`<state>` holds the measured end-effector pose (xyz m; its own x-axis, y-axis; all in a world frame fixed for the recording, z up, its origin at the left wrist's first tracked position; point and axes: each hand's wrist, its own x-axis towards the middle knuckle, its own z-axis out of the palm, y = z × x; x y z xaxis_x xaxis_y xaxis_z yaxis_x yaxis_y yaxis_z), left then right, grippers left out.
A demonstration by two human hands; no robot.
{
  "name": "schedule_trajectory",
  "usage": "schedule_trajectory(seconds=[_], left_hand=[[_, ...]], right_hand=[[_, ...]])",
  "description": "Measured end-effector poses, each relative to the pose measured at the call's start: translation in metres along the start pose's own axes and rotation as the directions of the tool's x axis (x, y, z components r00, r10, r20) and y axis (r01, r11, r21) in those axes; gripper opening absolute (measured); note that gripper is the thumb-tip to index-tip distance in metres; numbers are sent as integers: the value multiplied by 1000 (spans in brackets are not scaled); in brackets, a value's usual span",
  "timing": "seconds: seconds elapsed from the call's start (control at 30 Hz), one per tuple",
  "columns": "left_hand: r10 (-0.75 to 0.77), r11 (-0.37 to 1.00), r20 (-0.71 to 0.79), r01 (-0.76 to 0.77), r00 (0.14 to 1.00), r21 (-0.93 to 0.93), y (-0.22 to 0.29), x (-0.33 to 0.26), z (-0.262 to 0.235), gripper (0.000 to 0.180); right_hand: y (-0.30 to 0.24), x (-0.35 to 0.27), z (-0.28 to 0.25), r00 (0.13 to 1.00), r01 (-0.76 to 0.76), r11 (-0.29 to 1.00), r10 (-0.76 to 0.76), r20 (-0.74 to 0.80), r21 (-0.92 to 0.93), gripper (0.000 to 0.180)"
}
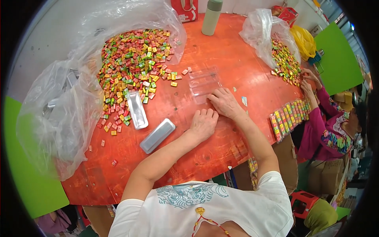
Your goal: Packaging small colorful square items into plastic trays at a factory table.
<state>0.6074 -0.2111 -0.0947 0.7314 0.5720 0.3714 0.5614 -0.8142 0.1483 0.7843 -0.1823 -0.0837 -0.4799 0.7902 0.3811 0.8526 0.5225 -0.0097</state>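
Observation:
A clear plastic tray [205, 74] with long compartments lies on the red table in front of me. My right hand [226, 103] is at its near right corner, fingers bent down onto the edge. Just nearer to me, my left hand [203, 125] rests on the table with its fingers curled together; whatever it may hold is hidden beneath them. To its left are two silvery metal boxes of long, rounded shape: one closed-looking [158, 136], the other hollow side up [137, 110], touching the heap of small wrapped candies [134, 59].
The candies spill from a big clear plastic bag [59, 118]. A pale green bottle [212, 17] stands at the far edge. At right, a co-worker's hands [310, 83] are beside a second candy pile [285, 63] and rows of filled trays [290, 117].

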Motion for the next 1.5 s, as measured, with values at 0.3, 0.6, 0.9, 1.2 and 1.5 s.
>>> schedule_trajectory(seconds=[0.3,0.6,0.9,1.2,1.5], left_hand=[[-37,999,-33,36,999,-13,-46,34,-47,23],[-101,993,89,95,991,64,-171,72,3,50],[-83,981,169,51,982,185,-201,77,22,46],[-1,999,-58,3,998,36,-184,49,-54,45],[-98,986,296,132,950,-99,-81,-103,-124,62]], right_hand=[[1,42,17,979,-196,980,195,-62,-14,61],[18,51,30,950,-258,965,262,169,-42,67],[70,69,46,962,-229,971,236,136,-67,65],[48,61,7,966,-259,965,259,-2,-45,66],[-74,-57,-26,929,-254,963,216,300,91,65]])
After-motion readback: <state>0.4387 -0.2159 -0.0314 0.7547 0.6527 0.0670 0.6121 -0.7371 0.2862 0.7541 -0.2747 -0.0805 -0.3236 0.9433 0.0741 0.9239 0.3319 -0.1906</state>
